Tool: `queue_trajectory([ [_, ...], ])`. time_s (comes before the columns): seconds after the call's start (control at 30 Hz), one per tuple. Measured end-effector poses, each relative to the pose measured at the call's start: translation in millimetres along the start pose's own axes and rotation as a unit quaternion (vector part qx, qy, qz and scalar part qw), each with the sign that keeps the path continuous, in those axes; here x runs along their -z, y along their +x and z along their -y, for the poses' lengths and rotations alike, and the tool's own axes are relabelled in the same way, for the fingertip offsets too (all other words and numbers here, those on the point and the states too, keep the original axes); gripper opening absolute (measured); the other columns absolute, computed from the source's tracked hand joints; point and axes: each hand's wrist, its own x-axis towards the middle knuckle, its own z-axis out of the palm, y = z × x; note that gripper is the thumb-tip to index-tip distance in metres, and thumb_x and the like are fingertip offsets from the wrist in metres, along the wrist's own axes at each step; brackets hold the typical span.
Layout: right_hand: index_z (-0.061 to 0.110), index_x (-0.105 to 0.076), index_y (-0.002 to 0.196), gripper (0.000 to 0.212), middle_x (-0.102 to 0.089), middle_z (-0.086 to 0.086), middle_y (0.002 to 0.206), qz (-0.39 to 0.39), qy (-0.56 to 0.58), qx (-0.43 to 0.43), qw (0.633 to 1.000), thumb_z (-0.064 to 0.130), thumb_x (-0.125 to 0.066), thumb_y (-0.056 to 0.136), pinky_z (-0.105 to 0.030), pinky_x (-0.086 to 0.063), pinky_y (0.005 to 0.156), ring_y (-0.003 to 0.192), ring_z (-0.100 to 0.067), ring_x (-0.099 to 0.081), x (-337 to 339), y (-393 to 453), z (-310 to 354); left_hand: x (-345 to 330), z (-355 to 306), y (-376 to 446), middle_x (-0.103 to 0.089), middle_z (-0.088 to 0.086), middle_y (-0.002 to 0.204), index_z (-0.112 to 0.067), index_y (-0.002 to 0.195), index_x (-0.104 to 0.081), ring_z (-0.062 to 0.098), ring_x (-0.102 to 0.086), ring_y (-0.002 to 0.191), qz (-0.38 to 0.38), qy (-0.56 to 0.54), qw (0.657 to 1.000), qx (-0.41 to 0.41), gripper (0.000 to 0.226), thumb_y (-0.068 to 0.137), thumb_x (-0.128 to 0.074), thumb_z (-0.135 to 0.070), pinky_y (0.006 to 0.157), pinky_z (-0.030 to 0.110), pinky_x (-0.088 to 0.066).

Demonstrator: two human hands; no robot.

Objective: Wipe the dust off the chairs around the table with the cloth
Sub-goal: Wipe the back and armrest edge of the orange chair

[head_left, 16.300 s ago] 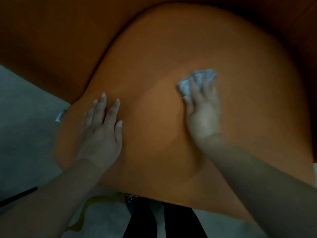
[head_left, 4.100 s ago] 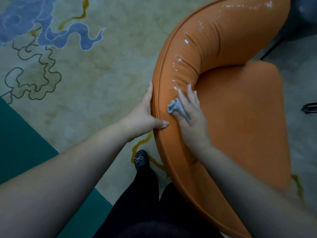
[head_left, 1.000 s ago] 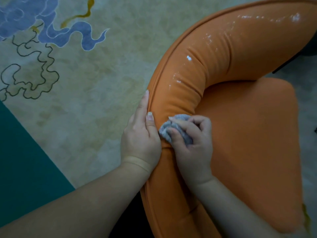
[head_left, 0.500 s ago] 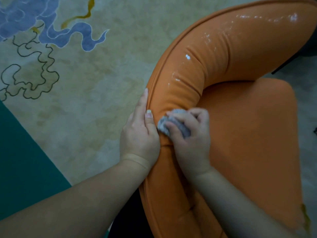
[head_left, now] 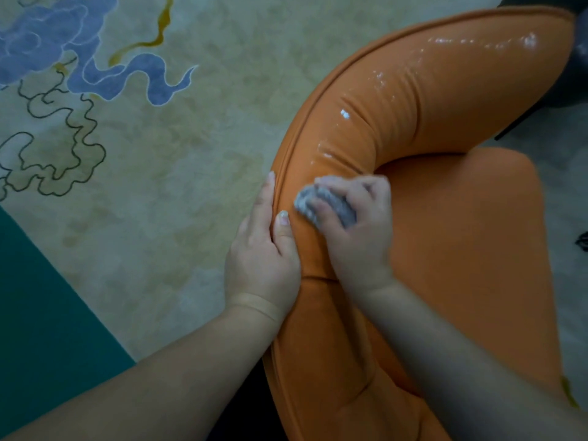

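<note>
Two hands are working the chair [head_left: 445, 249]: right hand [head_left: 356, 227] gripping the balled cloth [head_left: 321, 203], unwiped backrest curving ahead, left hand [head_left: 264, 249] bracing alongside.

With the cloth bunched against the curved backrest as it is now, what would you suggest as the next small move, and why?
Probably slide the right hand and its bunched cloth forward along the orange chair backrest, toward the pale specks just ahead on the curve. The left hand already rests on the outer edge, steadying it, and those specks sit on padding beyond the cloth.
</note>
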Motion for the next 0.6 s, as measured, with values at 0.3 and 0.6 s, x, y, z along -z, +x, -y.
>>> queue_trajectory([
  [0.3, 0.011, -0.07, 0.091, 0.016, -0.057, -0.01, 0.093, -0.032, -0.011, -0.021, 0.999, 0.024, -0.071, 0.081, -0.027, -0.046, 0.087, 0.091, -0.016, -0.058, -10, 23, 0, 1, -1, 0, -0.043, -0.009, 0.147, -0.031, 0.147, -0.034, 0.008, -0.04, 0.131, 0.0, -0.006, 1.0, -0.002, 0.055, 0.093, -0.032, -0.035, 0.098, 0.006, -0.023],
  [0.6, 0.007, -0.07, 0.092, 0.016, -0.049, -0.006, 0.097, -0.089, -0.016, -0.038, 0.995, 0.018, -0.073, 0.081, -0.018, -0.044, 0.087, 0.092, -0.02, -0.057, -17, 71, -7, -1, -1, 0, -0.043, -0.011, 0.145, -0.033, 0.147, -0.033, 0.006, -0.04, 0.128, -0.002, -0.005, 1.0, -0.002, 0.054, 0.093, -0.031, -0.036, 0.095, 0.005, -0.022],
])
